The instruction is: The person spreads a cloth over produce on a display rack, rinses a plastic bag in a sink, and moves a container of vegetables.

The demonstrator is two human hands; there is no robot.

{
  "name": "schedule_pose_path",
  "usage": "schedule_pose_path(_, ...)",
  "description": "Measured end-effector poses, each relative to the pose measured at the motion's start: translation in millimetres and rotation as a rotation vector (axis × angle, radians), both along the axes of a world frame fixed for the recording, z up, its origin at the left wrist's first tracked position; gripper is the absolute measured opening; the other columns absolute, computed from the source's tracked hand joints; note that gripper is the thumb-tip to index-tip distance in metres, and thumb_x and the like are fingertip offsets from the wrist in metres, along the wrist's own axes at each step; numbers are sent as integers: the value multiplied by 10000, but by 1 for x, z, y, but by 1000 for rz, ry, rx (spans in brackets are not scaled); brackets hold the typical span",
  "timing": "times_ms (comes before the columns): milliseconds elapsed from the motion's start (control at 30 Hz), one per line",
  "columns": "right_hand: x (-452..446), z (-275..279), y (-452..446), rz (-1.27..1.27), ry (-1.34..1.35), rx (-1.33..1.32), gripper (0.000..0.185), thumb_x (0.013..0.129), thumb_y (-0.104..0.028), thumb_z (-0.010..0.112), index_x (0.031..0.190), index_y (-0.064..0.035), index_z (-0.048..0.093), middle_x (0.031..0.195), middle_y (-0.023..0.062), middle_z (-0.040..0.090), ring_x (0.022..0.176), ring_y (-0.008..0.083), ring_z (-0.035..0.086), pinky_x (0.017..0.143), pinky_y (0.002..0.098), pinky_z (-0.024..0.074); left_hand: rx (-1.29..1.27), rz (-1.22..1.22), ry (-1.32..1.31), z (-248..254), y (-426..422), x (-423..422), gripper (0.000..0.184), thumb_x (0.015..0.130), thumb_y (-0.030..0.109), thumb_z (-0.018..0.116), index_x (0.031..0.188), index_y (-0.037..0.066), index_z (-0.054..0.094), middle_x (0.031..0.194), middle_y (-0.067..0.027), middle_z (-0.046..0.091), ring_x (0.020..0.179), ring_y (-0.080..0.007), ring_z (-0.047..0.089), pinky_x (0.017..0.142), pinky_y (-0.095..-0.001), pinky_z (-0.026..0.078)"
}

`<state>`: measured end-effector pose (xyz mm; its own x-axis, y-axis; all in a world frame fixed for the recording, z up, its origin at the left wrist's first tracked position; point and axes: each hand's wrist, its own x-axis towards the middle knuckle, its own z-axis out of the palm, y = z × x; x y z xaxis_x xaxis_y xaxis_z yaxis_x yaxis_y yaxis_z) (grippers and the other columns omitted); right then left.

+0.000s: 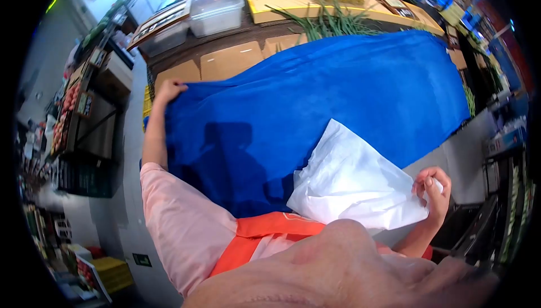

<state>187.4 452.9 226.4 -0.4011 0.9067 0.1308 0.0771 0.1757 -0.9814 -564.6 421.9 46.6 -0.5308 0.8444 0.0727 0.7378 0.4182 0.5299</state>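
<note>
A large blue cloth [338, 88] is spread over the display stand in front of me. At its far left corner, my left hand [171, 90] pinches the edge, with the fabric pulled taut in small folds. A thin white sheet, perhaps a plastic bag [358, 178], hangs over the near right part of the cloth. My right hand [434, 190] is at the right side of this white sheet, fingers curled and closed on its edge. Some of that grip is hidden behind the fingers.
Brown cardboard [231, 63] shows beyond the cloth. Behind it are a clear plastic bin [217, 10], a yellow tray [276, 4] and long green vegetables [329, 23]. A produce shelf [93, 133] stands left across the aisle; dark racks [479, 223] are close on the right.
</note>
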Motion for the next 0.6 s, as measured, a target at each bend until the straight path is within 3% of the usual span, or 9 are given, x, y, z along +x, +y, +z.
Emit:
schedule_pose_path(33, -2, -1, -3, -12, 12, -10, 319, 825, -286, 623, 822, 30, 583, 666, 94, 597, 469, 55, 453, 404, 173, 304, 199, -24, -117, 20, 5, -8, 188, 724, 184, 693, 787, 12, 651, 771, -75, 655, 732, -139, 598, 676, -280, 468)
schedule_pose_path(67, -6, 0, -12, -42, 15, -19, 316, 823, -286, 626, 821, 27, 584, 662, 92, 596, 468, 54, 451, 403, 174, 303, 229, 10, -417, 42, 9, -17, 141, 787, 168, 639, 820, 31, 631, 785, -44, 638, 730, -126, 587, 682, -262, 463)
schedule_pose_path(133, -16, 4, -23, -87, 12, -20, 311, 818, -285, 632, 820, 23, 585, 656, 87, 594, 464, 53, 446, 401, 177, 300, 482, 41, -784, 66, 12, -12, 191, 837, 216, 613, 902, 37, 605, 838, -32, 608, 751, -105, 570, 696, -243, 457)
schedule_pose_path(200, -22, 8, -33, -137, -32, -27, 318, 808, -295, 643, 811, 18, 585, 631, 79, 588, 451, 49, 431, 400, 175, 295, 541, -1, -473, 39, 24, -57, 250, 854, 266, 589, 926, 28, 608, 860, -94, 643, 790, -181, 616, 712, -296, 473)
schedule_pose_path(267, -30, 10, -38, -198, -65, -39, 325, 804, -303, 648, 807, 16, 585, 619, 75, 585, 444, 46, 422, 398, 174, 293, 286, 31, 277, 11, 31, -84, 285, 873, 318, 539, 988, 67, 607, 939, -158, 645, 886, -302, 619, 754, -379, 475)
schedule_pose_path(333, -33, 8, -38, -191, -95, -54, 331, 804, -312, 649, 805, 13, 585, 617, 74, 585, 436, 47, 424, 390, 174, 290, -36, 160, 425, 25, 22, -44, 336, 891, 414, 443, 1017, 144, 600, 991, -172, 618, 958, -385, 559, 798, -449, 447)
schedule_pose_path(467, -48, 3, -41, -195, -147, -77, 341, 803, -326, 650, 804, 10, 585, 611, 76, 584, 424, 53, 435, 373, 174, 287, 540, 513, 226, 26, 36, -94, 361, 895, 451, 412, 1018, 168, 600, 951, -149, 636, 905, -376, 586, 769, -465, 454)
schedule_pose_path(533, -50, 4, -43, -205, -131, -87, 337, 803, -321, 654, 808, 10, 585, 606, 83, 584, 420, 60, 446, 369, 176, 295, 478, 783, 238, 64, 37, -69, 370, 897, 473, 390, 1005, 192, 603, 933, -133, 648, 866, -373, 603, 732, -467, 462)
schedule_pose_path(600, -56, 5, -45, -222, -121, -108, 328, 804, -312, 654, 809, 9, 585, 607, 88, 585, 421, 63, 447, 369, 177, 300, 470, 864, 307, 63, 43, -74, 365, 903, 471, 370, 986, 207, 608, 912, -142, 653, 843, -376, 613, 701, -480, 460)
